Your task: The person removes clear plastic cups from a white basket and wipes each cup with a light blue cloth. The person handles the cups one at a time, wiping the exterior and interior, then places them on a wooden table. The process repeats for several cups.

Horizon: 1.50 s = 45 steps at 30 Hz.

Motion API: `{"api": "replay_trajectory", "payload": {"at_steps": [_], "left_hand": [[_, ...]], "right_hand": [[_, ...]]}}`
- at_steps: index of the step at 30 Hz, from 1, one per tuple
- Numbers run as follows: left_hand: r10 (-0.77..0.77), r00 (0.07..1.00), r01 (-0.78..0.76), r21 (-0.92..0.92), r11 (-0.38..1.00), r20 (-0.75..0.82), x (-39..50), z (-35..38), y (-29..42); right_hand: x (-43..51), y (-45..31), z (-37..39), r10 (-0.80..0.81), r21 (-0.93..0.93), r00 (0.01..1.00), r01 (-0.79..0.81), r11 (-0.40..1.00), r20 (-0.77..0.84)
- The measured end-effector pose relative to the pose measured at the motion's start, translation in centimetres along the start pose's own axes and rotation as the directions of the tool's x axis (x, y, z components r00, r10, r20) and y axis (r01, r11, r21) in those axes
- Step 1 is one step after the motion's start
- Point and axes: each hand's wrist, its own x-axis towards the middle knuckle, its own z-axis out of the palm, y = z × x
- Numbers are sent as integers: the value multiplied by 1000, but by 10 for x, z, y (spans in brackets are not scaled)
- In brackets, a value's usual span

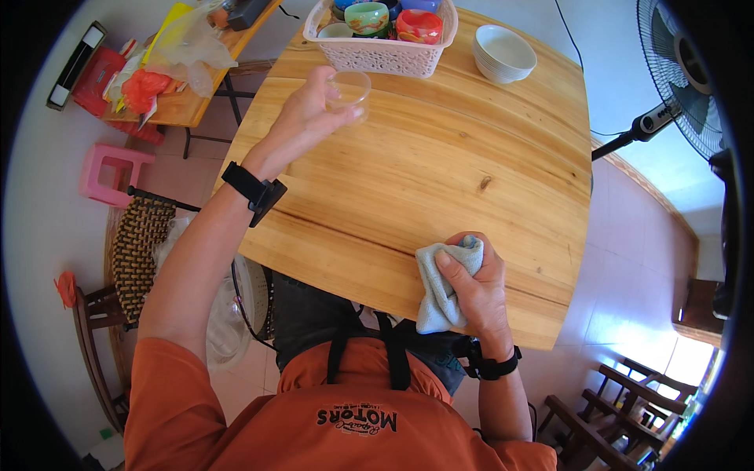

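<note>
My left hand (318,109) holds a clear plastic cup (353,91) by its side, over the far left part of the wooden table (412,176). Near the table's front edge, my right hand (477,288) grips a folded light blue-green cloth (439,288), bunched between thumb and fingers. Just beyond the cup stands a pale pink openwork plastic basket (383,57) with several bowls in it, among them a green one (366,19) and a red one (419,26). To the right of the basket is a stack of white bowls (505,53).
A standing fan (677,70) is beyond the right edge of the table. At the left are a side table (177,112) with plastic bags, a pink stool (115,173) and a woven chair (138,253). Wooden chairs (624,406) stand at the lower right.
</note>
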Motion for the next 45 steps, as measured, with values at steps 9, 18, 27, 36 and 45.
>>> {"api": "replay_trajectory", "payload": {"at_steps": [9, 18, 27, 36, 45], "left_hand": [[-11, 1000, 11, 45, 999, -11, 2, 7, -5], [43, 997, -38, 95, 995, -56, -9, 3, -6], [-16, 993, 16, -9, 1000, -116, -77, -58, 8], [-173, 946, 179, -4, 984, -275, -178, -129, -34], [-197, 943, 301, 434, 849, -269, -251, -138, -72]], "right_hand": [[1, -2, 1, -20, -56, 1000, 20, 998, 1], [1, -3, 0, -18, -81, 1000, 17, 997, -5], [-2, -4, -4, -4, -112, 1000, 6, 994, 15], [-8, -7, -2, 25, 28, 998, -26, 999, 57], [-7, -1, 1, -6, 6, 1000, 6, 1000, -3]]}}
